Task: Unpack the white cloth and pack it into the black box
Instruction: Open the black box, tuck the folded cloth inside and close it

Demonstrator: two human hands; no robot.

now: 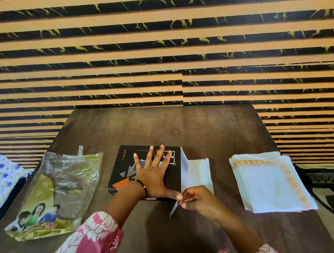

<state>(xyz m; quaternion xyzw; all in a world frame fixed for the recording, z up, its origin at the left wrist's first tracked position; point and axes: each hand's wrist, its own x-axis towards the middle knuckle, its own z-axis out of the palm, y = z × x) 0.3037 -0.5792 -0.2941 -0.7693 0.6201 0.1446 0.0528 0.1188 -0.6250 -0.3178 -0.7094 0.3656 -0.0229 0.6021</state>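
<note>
The black box [125, 167] lies flat in the middle of the brown table [201, 128], with orange and grey triangles printed on its top. Its right end is open, and white flaps [197, 173] fold out onto the table. My left hand [155, 175] presses flat on the box top with fingers spread. My right hand [195, 200] pinches the near side flap at the box's right front corner. The white cloth [267, 183], folded, with an orange patterned border, rests on the table to the right of the box, apart from both hands.
An empty clear and gold plastic wrapper [55, 194] lies on the left part of the table. A blue flowered fabric [2, 179] shows at the far left edge. A striped black and tan wall [158, 49] stands behind the table.
</note>
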